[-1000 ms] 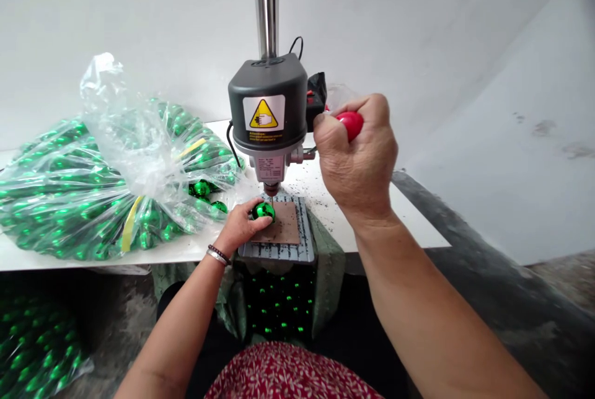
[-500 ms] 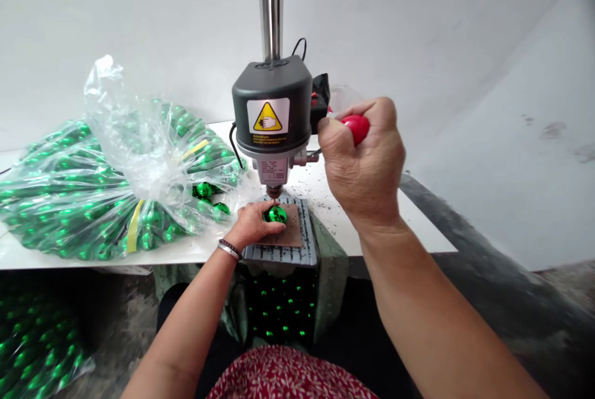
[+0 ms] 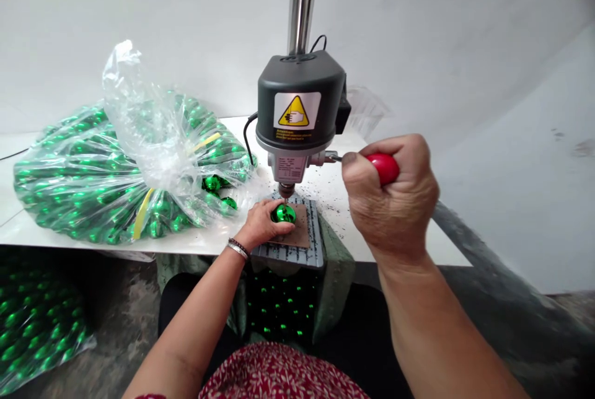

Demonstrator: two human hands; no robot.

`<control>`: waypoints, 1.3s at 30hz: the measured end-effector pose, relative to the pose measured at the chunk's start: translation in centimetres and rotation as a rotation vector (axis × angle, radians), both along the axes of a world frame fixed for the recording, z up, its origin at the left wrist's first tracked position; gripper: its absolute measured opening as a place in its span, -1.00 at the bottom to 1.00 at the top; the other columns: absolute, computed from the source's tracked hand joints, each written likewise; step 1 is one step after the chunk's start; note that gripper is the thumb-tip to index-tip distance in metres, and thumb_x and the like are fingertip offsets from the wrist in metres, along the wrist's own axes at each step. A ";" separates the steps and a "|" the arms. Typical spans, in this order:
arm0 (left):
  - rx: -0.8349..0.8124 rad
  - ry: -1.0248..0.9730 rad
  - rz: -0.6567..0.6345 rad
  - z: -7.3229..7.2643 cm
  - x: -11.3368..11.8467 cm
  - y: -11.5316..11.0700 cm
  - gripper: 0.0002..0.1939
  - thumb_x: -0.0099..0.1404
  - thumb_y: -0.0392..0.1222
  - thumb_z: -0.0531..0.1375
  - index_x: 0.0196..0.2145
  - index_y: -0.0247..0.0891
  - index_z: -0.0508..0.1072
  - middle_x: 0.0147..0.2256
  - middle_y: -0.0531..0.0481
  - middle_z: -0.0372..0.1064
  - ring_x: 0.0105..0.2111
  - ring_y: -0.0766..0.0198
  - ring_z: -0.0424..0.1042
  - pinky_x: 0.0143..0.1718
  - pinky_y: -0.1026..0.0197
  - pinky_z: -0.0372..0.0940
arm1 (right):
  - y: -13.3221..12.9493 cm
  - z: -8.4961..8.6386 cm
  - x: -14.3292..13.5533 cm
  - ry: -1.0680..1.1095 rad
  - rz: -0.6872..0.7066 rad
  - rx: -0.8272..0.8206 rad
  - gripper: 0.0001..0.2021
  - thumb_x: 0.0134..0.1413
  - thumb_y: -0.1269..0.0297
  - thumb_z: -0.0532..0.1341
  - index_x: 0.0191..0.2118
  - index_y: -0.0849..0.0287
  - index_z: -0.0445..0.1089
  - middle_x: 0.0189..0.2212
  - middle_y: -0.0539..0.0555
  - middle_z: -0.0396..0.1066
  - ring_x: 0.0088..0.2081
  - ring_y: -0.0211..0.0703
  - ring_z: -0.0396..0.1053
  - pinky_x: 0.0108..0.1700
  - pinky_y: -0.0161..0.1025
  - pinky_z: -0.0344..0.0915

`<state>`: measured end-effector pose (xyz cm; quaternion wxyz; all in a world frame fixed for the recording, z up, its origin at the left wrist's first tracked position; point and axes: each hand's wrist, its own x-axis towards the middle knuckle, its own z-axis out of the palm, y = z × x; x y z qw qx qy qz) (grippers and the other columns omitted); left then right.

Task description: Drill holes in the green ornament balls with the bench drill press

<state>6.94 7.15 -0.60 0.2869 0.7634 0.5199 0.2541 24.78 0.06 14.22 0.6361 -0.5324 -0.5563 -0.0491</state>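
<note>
since the earlier frame, the right hand has come down with the red knob, which now sits lower beside the drill press. its fingers are curled closed around the knob. the left hand has its fingers pinching the green ball between thumb and fingertips, directly below the drill chuck; how deep the bit goes is too small to tell. the ball is over the brown board, on the slotted grey base. dark crumbs are scattered over the base and the white counter. to the left, a clear bag full of green balls lies on the counter, with a few loose-looking balls near its edge. a green cloth hangs beside the base, and more shiny green balls show below.
</note>
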 end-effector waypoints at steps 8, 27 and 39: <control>-0.033 0.068 0.000 0.1 0.1 -0.3 -0.29 0.13 0.01 0.47 0.22 -0.20 0.54 0.07 -0.17 0.52 0.15 -0.08 0.45 0.28 -0.07 0.32 | -0.5 -0.4 -0.3 -0.015 -0.039 0.014 -0.84 0.08 0.15 0.18 -0.41 0.00 0.17 -0.59 -0.11 0.24 -0.56 -0.28 0.17 -0.45 -0.27 0.27; -0.019 0.065 0.011 -0.3 0.4 -0.6 -0.38 0.13 0.00 0.47 0.15 -0.17 0.59 0.03 -0.16 0.55 0.11 -0.11 0.48 0.25 -0.09 0.36 | 0.1 -5.2 -0.9 -0.010 -0.185 0.260 -0.86 0.16 0.16 0.27 -0.35 0.05 0.35 -0.48 -0.05 0.44 -0.49 -0.25 0.38 -0.41 -0.25 0.32; -0.018 0.029 0.006 -0.5 0.5 -0.4 -0.41 0.12 -0.03 0.46 0.11 -0.21 0.59 0.02 -0.16 0.55 0.08 -0.09 0.49 0.21 -0.06 0.37 | 0.1 -5.8 -1.1 0.019 -0.144 0.263 -0.80 0.16 0.09 0.24 -0.33 0.09 0.32 -0.48 -0.03 0.37 -0.47 -0.25 0.33 -0.40 -0.25 0.28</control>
